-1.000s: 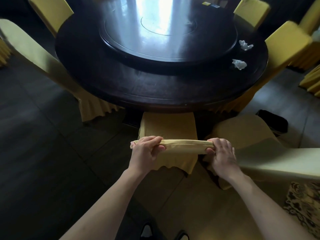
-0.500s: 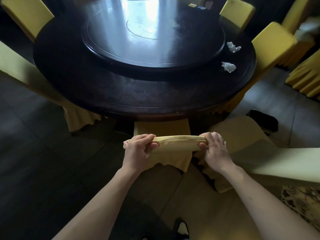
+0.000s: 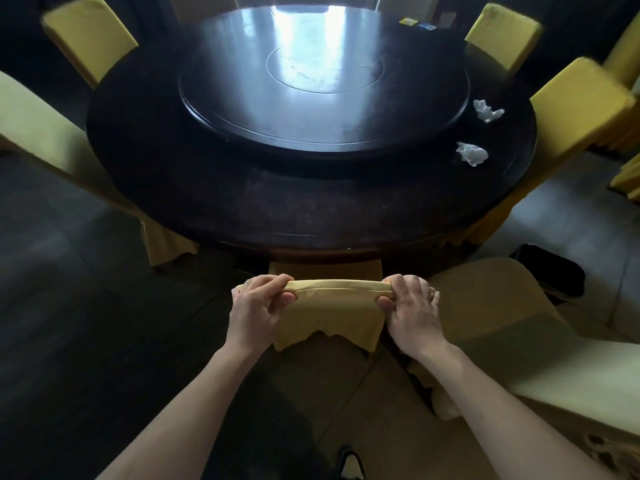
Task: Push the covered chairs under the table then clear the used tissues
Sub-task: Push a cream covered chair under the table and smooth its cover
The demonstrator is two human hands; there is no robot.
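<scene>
A yellow-covered chair (image 3: 332, 313) stands in front of me, its seat almost wholly under the round dark table (image 3: 242, 202). My left hand (image 3: 258, 308) grips the left end of its backrest top. The right end is held by my right hand (image 3: 412, 311). Two crumpled white tissues lie on the table's right side: one nearer (image 3: 471, 154), one farther (image 3: 487, 110).
A dark turntable (image 3: 322, 81) sits at the table's middle. More yellow-covered chairs ring the table: left (image 3: 45, 140), far left (image 3: 91, 39), far right (image 3: 504, 32), right (image 3: 578, 105). Another covered chair (image 3: 512, 327) stands pulled out at my right. A dark bin (image 3: 550, 271) sits on the floor.
Both hands pushed the chair forward, so its seat went further under the table edge. The grip on the backrest stays the same.
</scene>
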